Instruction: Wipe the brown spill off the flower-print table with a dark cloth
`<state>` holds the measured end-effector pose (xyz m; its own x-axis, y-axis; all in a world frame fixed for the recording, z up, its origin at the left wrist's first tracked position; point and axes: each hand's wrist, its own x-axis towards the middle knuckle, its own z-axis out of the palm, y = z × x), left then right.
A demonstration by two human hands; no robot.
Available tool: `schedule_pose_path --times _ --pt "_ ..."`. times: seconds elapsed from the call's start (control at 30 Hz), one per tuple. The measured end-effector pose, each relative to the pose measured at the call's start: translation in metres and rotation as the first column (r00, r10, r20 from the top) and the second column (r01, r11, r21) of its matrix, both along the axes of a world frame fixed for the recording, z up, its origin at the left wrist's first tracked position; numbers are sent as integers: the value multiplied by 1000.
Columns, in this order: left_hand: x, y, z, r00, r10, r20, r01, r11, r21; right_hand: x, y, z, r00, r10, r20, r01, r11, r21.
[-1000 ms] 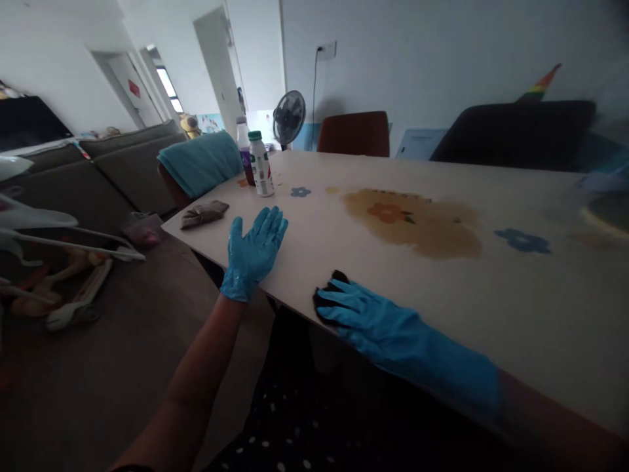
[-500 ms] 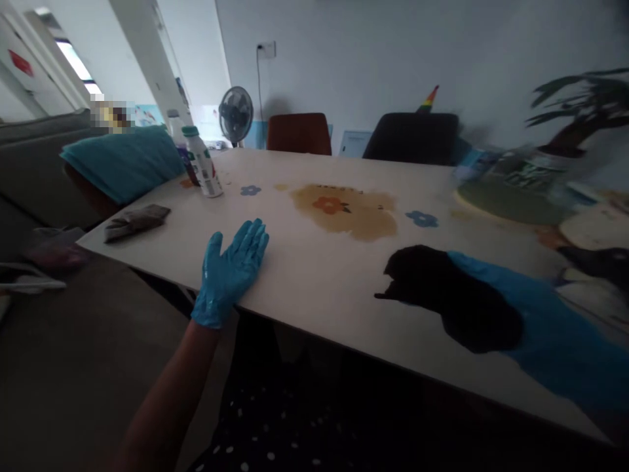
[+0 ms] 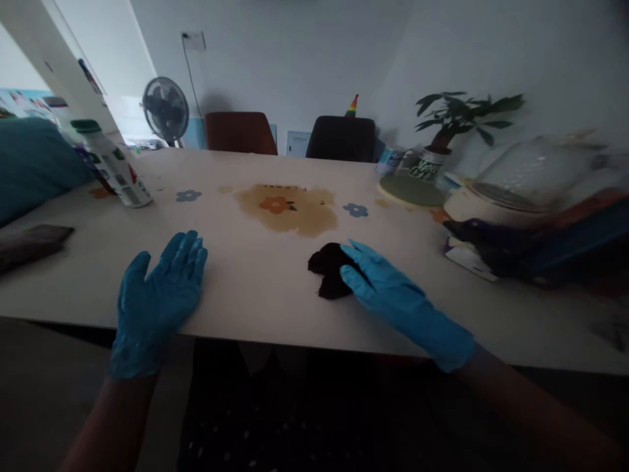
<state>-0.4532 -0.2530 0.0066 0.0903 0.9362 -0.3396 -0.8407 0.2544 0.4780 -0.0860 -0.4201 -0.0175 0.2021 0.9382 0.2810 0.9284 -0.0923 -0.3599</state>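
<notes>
Right fingers [image 3: 369, 257]: a little spread and laid nearly straight on the cloth; whether any of it is pinched under them cannot be told.
Left fingers [image 3: 184, 255]: stretched out, with the thumb held wide; nothing is held.
Right hand [image 3: 398, 305]: set down over the cloth, near the front edge.
Left hand [image 3: 160, 292]: turned palm up by the front edge, well apart from the cloth.
Gloves [image 3: 420, 321]: blue, worn on both hands.
Black cloth [image 3: 329, 267]: bunched up on the table, its right part covered by the right fingers.
Table [image 3: 260, 282]: white, printed with an orange flower [image 3: 275, 204] on a tan patch [image 3: 314, 219]; a blue flower [image 3: 356, 210] is seen to the right.
Brown rag [image 3: 37, 246]: left on the table, at the far left, and partly cut off.
White bottle [image 3: 118, 170]: topped with a green cap; a second bottle [image 3: 63, 121] is partly hidden behind it.
Plant [image 3: 457, 121]: kept in a pot [image 3: 425, 167] on a round mat [image 3: 413, 190].
Chairs [image 3: 240, 133]: one brown, one black, placed past the far edge.
Fan [image 3: 166, 110]: seen behind, left of the chairs.
</notes>
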Motion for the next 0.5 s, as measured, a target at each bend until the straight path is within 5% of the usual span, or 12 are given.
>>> schedule_pose_path --times 0.13,0.27,0.5 --pt "-1 1 -3 998 37 59 -38 999 16 -29 22 -18 987 80 141 -50 977 -207" --pt "-5 5 -10 989 63 135 -69 997 39 -70 39 -27 950 282 136 -244 940 -240" --pt "-10 8 -20 984 61 166 -82 989 120 -157 85 -11 801 599 26 -575 779 -249"
